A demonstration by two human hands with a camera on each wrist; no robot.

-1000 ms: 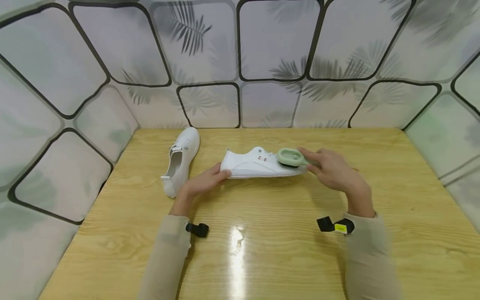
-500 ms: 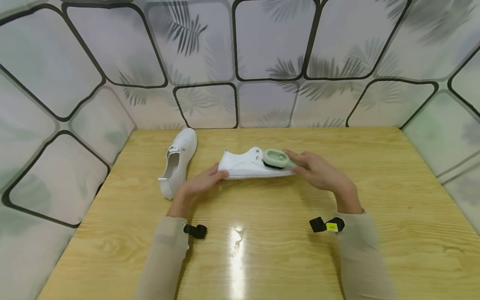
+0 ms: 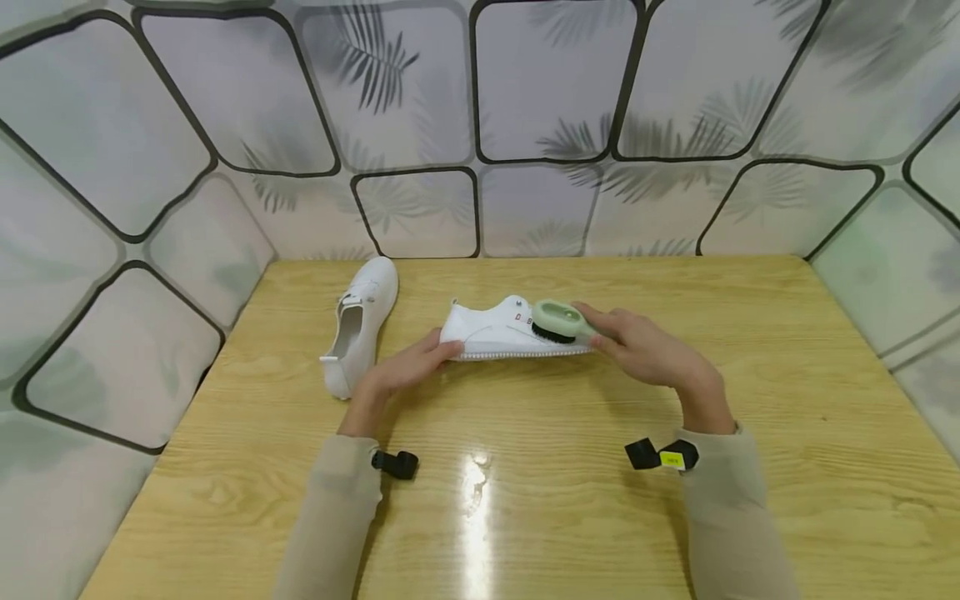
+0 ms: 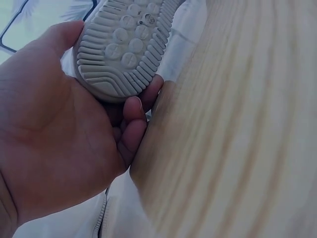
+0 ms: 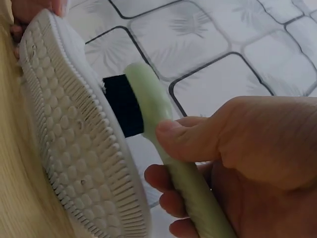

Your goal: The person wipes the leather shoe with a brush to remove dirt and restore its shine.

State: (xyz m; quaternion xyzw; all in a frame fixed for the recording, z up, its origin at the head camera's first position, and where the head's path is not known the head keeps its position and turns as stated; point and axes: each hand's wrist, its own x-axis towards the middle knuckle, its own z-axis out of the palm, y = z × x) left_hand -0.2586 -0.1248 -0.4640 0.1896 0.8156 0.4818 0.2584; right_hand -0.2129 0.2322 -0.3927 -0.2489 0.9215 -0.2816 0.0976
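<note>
A white shoe (image 3: 491,332) is held on its side-facing edge at the middle of the table, its studded sole (image 5: 74,129) turned toward the wrist cameras. My left hand (image 3: 408,367) grips the heel, thumb on one side and fingers curled at the other; the heel's ridged tread (image 4: 119,54) shows in the left wrist view. In my right hand (image 3: 652,350) is the handle of a pale green brush (image 3: 558,319). Its dark bristles (image 5: 123,105) touch the shoe's upper near the laces. The toe is partly hidden behind the brush and right hand.
A second white shoe (image 3: 360,325) lies left of my left hand, its opening facing up. The wooden table (image 3: 555,500) ends at a patterned backdrop (image 3: 540,208) behind and at both sides. Each sleeve carries a small black wrist device (image 3: 395,464).
The brush in my right hand has moved left along the shoe, from near the toe toward the laces, then shifted little. My left hand keeps its grip on the heel.
</note>
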